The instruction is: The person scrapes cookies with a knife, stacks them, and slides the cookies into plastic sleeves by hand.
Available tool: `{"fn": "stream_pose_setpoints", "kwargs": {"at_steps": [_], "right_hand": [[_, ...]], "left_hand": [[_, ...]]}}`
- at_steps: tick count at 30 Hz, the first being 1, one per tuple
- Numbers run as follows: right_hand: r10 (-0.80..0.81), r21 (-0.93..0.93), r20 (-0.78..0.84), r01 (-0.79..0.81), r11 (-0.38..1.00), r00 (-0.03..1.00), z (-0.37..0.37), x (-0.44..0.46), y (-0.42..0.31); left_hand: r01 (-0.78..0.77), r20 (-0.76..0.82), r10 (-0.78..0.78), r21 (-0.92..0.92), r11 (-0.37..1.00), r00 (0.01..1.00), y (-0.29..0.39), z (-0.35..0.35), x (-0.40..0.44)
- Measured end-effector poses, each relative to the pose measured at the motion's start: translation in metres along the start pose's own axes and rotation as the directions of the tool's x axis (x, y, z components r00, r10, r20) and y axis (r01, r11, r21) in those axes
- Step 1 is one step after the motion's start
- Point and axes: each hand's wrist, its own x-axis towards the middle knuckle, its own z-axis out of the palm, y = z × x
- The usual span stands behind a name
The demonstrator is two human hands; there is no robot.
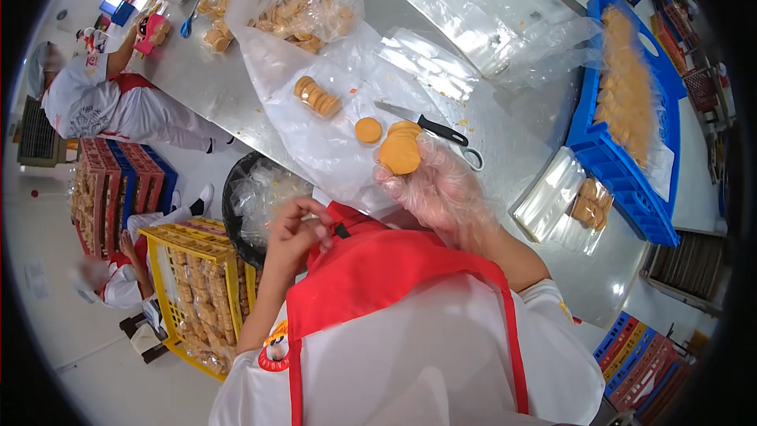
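Note:
My right hand [441, 189], in a clear plastic glove, grips a short stack of round golden cookies [400, 155] above the table's near edge. A single round cookie [368, 130] lies on the white plastic sheet just left of it. Behind the stack is a knife [441, 131] with a black handle, its blade pointing left. A grey scissors handle [473, 159] shows beside my gloved fingers; the rest is hidden. Farther off sits a clear pack of cookies [317, 97]. My left hand [298, 229], bare and loosely bent with fingers apart, hovers by my red apron, holding nothing visible.
Large bags of cookies [303, 16] stand at the back. Clear plastic bags [481, 12] cover the back right, near a blue crate [591, 138] of cookies. A black bin [234, 189] and yellow crate [197, 241] are at left. A co-worker [102, 99] stands left.

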Motion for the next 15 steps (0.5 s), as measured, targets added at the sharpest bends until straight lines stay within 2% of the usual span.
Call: {"fn": "stream_pose_setpoints", "kwargs": {"at_steps": [1, 4, 7, 8, 10, 13, 15], "right_hand": [[-0.003, -0.016, 0.004, 0.004, 1.0, 1.0, 0.0, 0.0, 0.0], [-0.013, -0.059, -0.112, 0.006, 0.998, 0.994, 0.003, 0.002, 0.004], [-0.008, -0.104, -0.201, -0.014, 0.995, 0.98, 0.012, 0.003, 0.008], [0.004, -0.104, -0.188, -0.024, 0.994, 0.982, 0.011, 0.004, 0.009], [0.021, -0.107, -0.171, -0.039, 0.993, 0.985, 0.007, 0.006, 0.01], [-0.015, -0.127, -0.207, -0.011, 0.992, 0.978, 0.003, 0.005, 0.009], [-0.072, -0.13, -0.217, 0.045, 0.99, 0.973, -0.001, 0.004, 0.006]], "left_hand": [[0.144, 0.045, -0.145, 0.026, 0.989, 0.988, -0.015, -0.012, 0.0], [0.069, 0.001, -0.079, 0.466, 0.882, 0.997, -0.063, -0.037, 0.014], [0.002, 0.194, -0.116, 0.504, 0.864, 0.974, -0.091, -0.038, 0.044], [-0.198, 0.28, 0.001, 0.676, 0.71, 0.96, -0.102, -0.038, 0.058], [-0.52, 0.503, 0.13, 0.824, 0.225, 0.854, -0.117, -0.035, 0.078], [-0.37, 0.377, 0.17, 0.926, -0.068, 0.911, -0.12, -0.038, 0.076], [-0.092, 0.078, 0.249, 0.995, 0.046, 0.965, -0.16, -0.073, 0.08]]}}
